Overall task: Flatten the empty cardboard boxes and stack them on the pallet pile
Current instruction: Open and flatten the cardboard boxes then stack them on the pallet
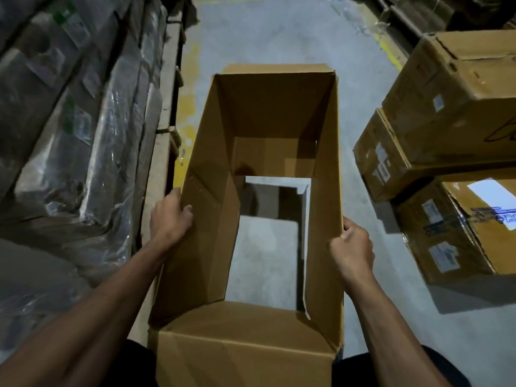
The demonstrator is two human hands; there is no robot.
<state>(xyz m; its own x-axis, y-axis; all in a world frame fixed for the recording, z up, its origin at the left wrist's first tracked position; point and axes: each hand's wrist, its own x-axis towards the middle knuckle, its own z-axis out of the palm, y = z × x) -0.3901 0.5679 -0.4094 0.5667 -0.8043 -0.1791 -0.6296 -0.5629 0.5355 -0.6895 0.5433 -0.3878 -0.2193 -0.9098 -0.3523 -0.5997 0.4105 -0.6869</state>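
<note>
Warehouse aisle, grey concrete floor (279,37). Left hand (170,216) grips left wall of the open cardboard box (273,113), fingers curled over its top edge; right hand (353,244) grips right wall the same way. Box held upright mid-aisle, btm flaps open, floor visible thru it. Shrink-wrapped pallet stack (69,121) along left edge; taped labelled cartons (446,113) stacked at right.
</note>
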